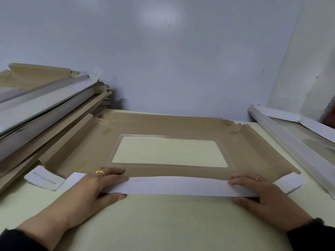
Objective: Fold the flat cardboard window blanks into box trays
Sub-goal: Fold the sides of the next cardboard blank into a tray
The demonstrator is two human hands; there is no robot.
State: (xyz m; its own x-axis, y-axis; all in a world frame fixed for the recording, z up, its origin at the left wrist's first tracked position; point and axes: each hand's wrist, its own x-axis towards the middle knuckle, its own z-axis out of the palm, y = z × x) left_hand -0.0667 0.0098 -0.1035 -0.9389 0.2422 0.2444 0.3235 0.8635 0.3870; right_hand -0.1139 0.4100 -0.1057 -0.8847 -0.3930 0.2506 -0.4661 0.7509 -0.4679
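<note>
Item: cardboard window blank (174, 127), brown inner face up, lying flat on the pale yellow-green table (163, 223) directly in front of you. Its clear rectangular window (169, 151) sits in the middle, the table colour showing through it. Far edge lies just short of the grey-white wall (163, 51); left and right side flaps lie outward and nearly flat.

Near flap (179, 187): white outer face showing, folded up and over toward the window along the blank's near edge.

Your left hand (96, 187): pinches the left end of the near flap, fingers on top, thumb underneath; gold ring on one finger.

Your right hand (261, 192): pinches the right end of the same flap, fingers over, thumb below; thin ring on one finger.

Corner tabs: one white tab with printed size text (44, 180) lies flat at near left; one white tab (288, 183) lies flat at near right.

Left: stack of flat blanks (45, 105), brown and white, tilted, its lower edge touching or overlapping the blank's left flap.

Right: folded box tray (299, 140), white outside, with a window panel inside; its near wall runs just beside the blank's right flap. Nothing can be made out inside it.

Open room: bare table between your forearms, from the near flap to the near edge of the view.
</note>
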